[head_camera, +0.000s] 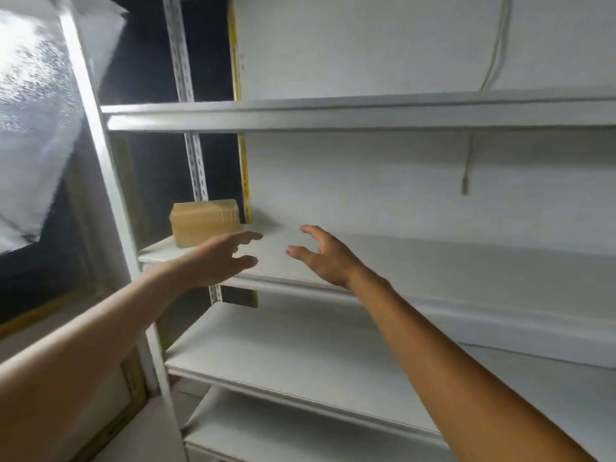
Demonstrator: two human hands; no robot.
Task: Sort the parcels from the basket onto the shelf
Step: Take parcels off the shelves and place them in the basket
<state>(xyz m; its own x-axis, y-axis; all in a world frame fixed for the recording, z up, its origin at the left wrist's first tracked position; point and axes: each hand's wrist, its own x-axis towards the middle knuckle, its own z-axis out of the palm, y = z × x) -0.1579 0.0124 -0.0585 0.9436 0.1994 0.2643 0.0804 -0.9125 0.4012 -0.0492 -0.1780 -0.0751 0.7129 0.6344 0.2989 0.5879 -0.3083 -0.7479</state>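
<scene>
A small brown cardboard parcel stands at the far left end of a white shelf board, against the perforated upright. My left hand hovers just in front of and to the right of the parcel, fingers spread and empty. My right hand is held out over the same board, a short gap from the left one, palm turned inward, fingers loosely spread and holding nothing. The basket is out of view.
The white metal shelf unit has a board above and two boards below. A front upright post stands at the left. A bright frosted window lies beyond it. A white cable hangs on the back wall.
</scene>
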